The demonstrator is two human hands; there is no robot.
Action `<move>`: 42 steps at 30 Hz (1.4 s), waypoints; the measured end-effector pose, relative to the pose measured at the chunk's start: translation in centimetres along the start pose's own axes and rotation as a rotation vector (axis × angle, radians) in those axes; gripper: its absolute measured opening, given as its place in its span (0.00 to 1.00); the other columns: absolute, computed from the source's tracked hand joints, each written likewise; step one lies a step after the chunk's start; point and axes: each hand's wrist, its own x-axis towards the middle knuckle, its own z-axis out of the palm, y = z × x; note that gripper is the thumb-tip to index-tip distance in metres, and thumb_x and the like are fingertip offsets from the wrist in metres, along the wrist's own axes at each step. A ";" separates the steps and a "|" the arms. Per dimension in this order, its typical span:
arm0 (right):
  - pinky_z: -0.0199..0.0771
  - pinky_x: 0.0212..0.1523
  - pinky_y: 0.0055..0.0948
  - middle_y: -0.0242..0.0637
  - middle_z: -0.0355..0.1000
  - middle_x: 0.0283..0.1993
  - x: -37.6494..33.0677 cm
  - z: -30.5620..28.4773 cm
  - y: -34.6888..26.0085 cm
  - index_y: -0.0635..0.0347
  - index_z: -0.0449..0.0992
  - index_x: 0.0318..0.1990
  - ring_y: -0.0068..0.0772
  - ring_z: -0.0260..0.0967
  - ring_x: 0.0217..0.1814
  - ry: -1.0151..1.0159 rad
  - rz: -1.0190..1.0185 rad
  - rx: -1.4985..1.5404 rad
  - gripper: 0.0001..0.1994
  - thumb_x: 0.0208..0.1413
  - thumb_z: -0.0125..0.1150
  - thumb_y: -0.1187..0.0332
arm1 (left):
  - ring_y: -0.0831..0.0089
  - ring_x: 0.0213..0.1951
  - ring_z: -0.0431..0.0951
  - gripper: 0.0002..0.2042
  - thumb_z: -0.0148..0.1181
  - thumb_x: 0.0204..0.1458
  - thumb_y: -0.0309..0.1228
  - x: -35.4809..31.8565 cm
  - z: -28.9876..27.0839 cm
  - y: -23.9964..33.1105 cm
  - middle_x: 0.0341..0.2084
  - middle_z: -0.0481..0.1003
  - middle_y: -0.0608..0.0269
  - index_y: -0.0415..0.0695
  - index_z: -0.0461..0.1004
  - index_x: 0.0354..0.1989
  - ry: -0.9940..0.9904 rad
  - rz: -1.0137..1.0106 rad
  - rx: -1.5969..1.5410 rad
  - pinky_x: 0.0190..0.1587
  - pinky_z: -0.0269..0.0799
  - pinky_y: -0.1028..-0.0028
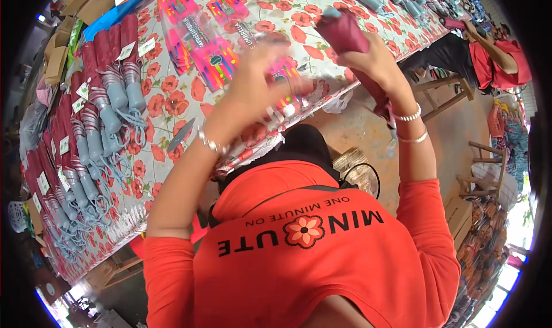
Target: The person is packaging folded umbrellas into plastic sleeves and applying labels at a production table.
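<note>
My right hand (374, 63) is wrapped round a folded maroon umbrella (344, 34), which slants above the table's near edge. The cloth hangs down past the wrist, and a grey end shows at the top. My left hand (247, 89) is blurred by motion over the table. Its thumb and fingers look spread apart, and I see nothing between them. Beneath and beyond that hand lie flat pink printed packages (215, 60) in clear plastic, partly hidden by its fingers.
A flowered cloth (169, 103) covers the table. Rows of folded maroon umbrellas (86, 132) with grey handles, cords and tags line the left side. More grey-handled umbrellas (397, 0) lie at the far right. Another person (500, 60) is beyond the table, near a wooden stool (443, 95).
</note>
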 end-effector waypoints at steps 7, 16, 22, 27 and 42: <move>0.60 0.21 0.27 0.33 0.66 0.16 -4.5 1.5 0.4 0.63 0.71 0.23 0.30 0.56 0.16 -0.215 -0.051 -0.073 0.09 0.35 0.62 0.68 | 0.64 0.35 0.73 0.13 0.63 0.48 0.28 -2.8 -1.1 -2.0 0.33 0.73 0.61 0.40 0.75 0.42 -0.382 0.288 0.486 0.39 0.69 0.72; 0.66 0.24 0.36 0.43 0.72 0.19 -6.4 6.2 0.1 0.56 0.74 0.39 0.49 0.69 0.20 -0.142 -0.288 -0.185 0.18 0.35 0.63 0.64 | 0.67 0.30 0.70 0.04 0.59 0.47 0.24 -2.3 -0.9 -2.1 0.29 0.71 0.62 0.40 0.75 0.31 -0.282 0.425 0.508 0.35 0.67 0.73; 0.67 0.24 0.35 0.43 0.72 0.19 -5.7 6.5 -0.4 0.53 0.71 0.47 0.49 0.70 0.21 -0.187 -0.244 -0.330 0.25 0.35 0.63 0.63 | 0.71 0.25 0.69 0.03 0.59 0.46 0.24 -0.6 -0.9 -1.7 0.25 0.72 0.64 0.39 0.77 0.29 -0.223 0.141 0.290 0.30 0.67 0.75; 0.67 0.23 0.37 0.44 0.72 0.19 -5.1 6.7 0.3 0.51 0.69 0.48 0.49 0.70 0.21 -0.189 -0.207 -0.429 0.26 0.35 0.63 0.62 | 0.79 0.24 0.68 0.07 0.64 0.45 0.24 0.1 -1.8 -0.6 0.27 0.76 0.67 0.38 0.78 0.33 -0.451 -0.540 -0.031 0.26 0.61 0.82; 0.68 0.27 0.41 0.50 0.74 0.26 -3.9 5.9 0.8 0.62 0.67 0.41 0.56 0.71 0.26 -0.106 -0.086 -0.438 0.21 0.39 0.61 0.61 | 0.70 0.19 0.68 0.04 0.56 0.47 0.21 -1.1 0.3 -1.2 0.20 0.73 0.62 0.37 0.75 0.31 -0.176 -0.010 0.306 0.25 0.64 0.73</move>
